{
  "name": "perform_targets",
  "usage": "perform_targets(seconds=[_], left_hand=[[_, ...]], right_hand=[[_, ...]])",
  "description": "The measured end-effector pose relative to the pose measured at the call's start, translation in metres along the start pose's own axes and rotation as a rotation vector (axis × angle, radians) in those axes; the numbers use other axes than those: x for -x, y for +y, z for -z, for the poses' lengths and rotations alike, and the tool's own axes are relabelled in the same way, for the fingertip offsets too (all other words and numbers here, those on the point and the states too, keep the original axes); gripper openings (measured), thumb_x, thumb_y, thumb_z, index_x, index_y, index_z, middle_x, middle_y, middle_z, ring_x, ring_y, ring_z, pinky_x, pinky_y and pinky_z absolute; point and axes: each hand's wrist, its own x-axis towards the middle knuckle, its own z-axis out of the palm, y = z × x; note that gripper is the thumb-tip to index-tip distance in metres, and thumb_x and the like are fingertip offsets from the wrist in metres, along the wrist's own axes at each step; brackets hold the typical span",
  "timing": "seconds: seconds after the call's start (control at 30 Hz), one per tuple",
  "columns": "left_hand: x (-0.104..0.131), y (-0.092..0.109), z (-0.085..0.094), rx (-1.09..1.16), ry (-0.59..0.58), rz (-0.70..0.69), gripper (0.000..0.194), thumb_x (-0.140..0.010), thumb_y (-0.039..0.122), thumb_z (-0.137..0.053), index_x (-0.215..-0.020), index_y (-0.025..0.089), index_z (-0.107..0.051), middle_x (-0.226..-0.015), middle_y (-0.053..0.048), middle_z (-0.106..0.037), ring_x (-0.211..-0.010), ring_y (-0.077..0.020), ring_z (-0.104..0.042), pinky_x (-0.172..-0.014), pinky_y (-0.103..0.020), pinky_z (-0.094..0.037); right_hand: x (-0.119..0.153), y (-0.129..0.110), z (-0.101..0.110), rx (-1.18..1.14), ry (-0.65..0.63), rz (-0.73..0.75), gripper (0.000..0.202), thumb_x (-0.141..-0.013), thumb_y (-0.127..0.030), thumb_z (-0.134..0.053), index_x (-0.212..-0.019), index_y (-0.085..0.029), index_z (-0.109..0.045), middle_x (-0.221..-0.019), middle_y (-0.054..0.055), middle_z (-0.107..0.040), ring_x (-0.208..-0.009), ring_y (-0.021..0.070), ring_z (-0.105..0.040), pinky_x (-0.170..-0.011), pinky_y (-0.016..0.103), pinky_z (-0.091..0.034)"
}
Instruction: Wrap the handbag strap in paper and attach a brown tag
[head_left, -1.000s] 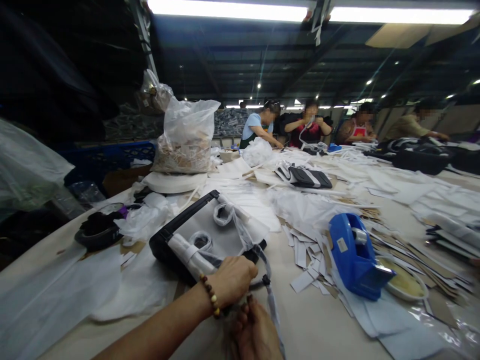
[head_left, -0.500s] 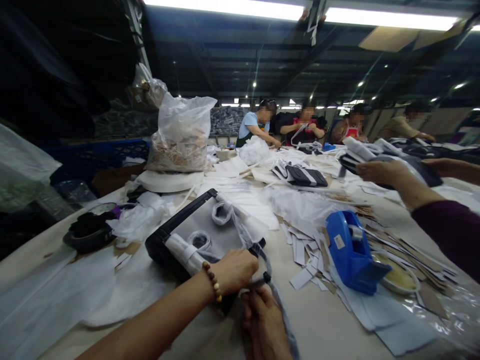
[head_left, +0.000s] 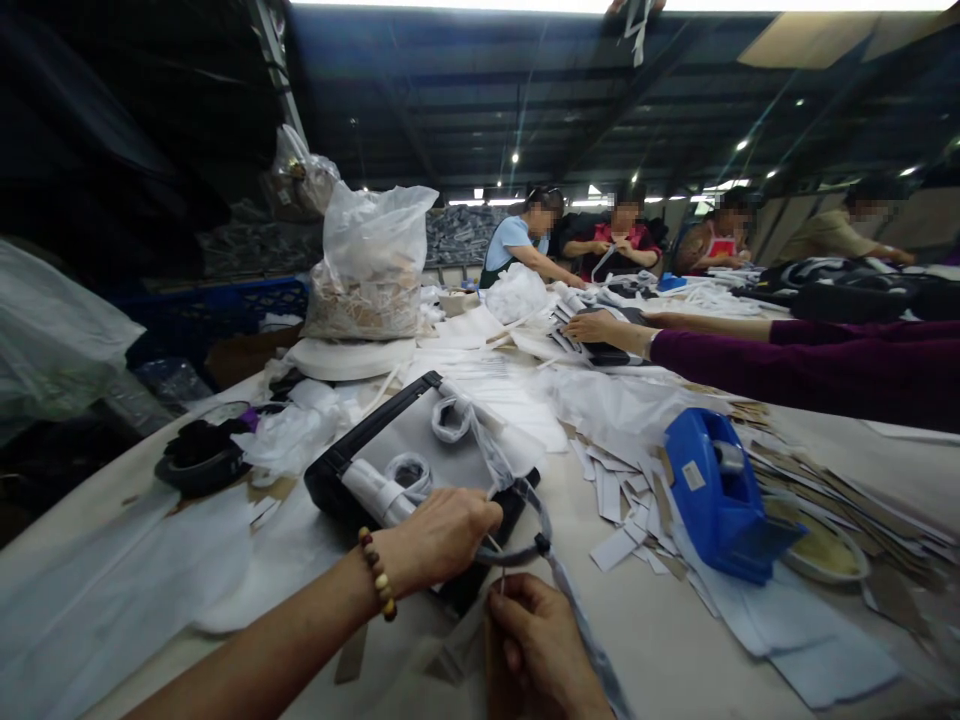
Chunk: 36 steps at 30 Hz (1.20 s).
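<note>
A black bag (head_left: 375, 415) lies on the table with a pale grey panel up. Its straps are wrapped in clear plastic; one grey strap (head_left: 574, 590) loops off the near right corner. My left hand (head_left: 442, 535), with a bead bracelet on the wrist, is closed in a pinch over that corner. My right hand (head_left: 551, 635) pinches just below, beside the strap. A thin white string (head_left: 502, 568) runs between the fingers of both hands. Under my right fingers hangs a brown card-like piece (head_left: 499, 665), partly hidden.
A blue tape dispenser (head_left: 720, 500) stands at right among paper strips (head_left: 619, 510) and a shallow dish (head_left: 821, 550). At left sits a dark bowl (head_left: 199, 465); a stuffed plastic bag (head_left: 375, 270) stands behind. A co-worker's purple-sleeved arms (head_left: 750, 350) reach in from the right. Other people work beyond.
My left hand has shifted slightly left and my hands are a little apart, showing the string between them. The co-worker's arms have moved left, onto the dark stack at the back.
</note>
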Motion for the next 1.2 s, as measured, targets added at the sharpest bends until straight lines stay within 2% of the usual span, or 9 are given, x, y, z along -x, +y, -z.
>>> perform_targets(seconds=[0.13,0.3,0.43,0.73,1.2], left_hand=[[0.0013,0.0008,-0.0021,0.004,0.034,0.038,0.016,-0.081,0.009,-0.043,-0.080,0.016,-0.057,-0.081,-0.005,-0.062,-0.069,-0.0185,-0.060,-0.057,-0.026,-0.037],[-0.0015,0.0007,-0.0051,0.006,0.046,0.046,0.020,-0.084,0.013,-0.040,-0.075,0.016,-0.057,-0.078,-0.005,-0.061,-0.062,-0.0177,-0.058,-0.054,-0.026,-0.035],[-0.0025,0.0004,-0.0077,0.014,0.060,0.050,0.020,-0.085,0.013,-0.039,-0.076,0.016,-0.057,-0.078,-0.005,-0.061,-0.062,-0.0176,-0.058,-0.055,-0.026,-0.036],[0.0001,0.0015,-0.0073,0.052,0.042,0.067,0.018,-0.079,0.009,-0.043,-0.081,0.016,-0.059,-0.083,-0.006,-0.062,-0.069,-0.0182,-0.060,-0.061,-0.027,-0.041],[-0.0012,0.0017,-0.0089,0.074,0.034,0.076,0.018,-0.083,0.012,-0.042,-0.080,0.015,-0.059,-0.081,-0.005,-0.062,-0.069,-0.0172,-0.058,-0.062,-0.026,-0.040]], right_hand=[[-0.0006,0.0019,0.0009,0.026,-0.007,-0.006,0.031,-0.050,-0.045,-0.053,-0.065,-0.017,-0.055,-0.033,-0.010,-0.039,-0.026,0.0035,-0.027,-0.029,0.018,-0.014],[0.0015,0.0010,0.0022,0.039,-0.026,-0.018,0.031,-0.051,-0.046,-0.054,-0.065,-0.018,-0.054,-0.033,-0.009,-0.040,-0.027,0.0046,-0.029,-0.030,0.018,-0.016],[-0.0006,0.0052,0.0010,0.041,-0.017,-0.019,0.032,-0.052,-0.048,-0.053,-0.067,-0.019,-0.053,-0.031,-0.010,-0.036,-0.027,0.0048,-0.025,-0.030,0.019,-0.012],[0.0014,0.0073,0.0025,0.035,-0.049,-0.043,0.033,-0.054,-0.048,-0.051,-0.070,-0.019,-0.052,-0.029,-0.011,-0.035,-0.027,0.0049,-0.025,-0.032,0.019,-0.012],[0.0006,0.0044,0.0043,0.044,-0.074,-0.089,0.036,-0.051,-0.050,-0.053,-0.071,-0.020,-0.052,-0.028,-0.011,-0.037,-0.026,0.0051,-0.025,-0.032,0.020,-0.014]])
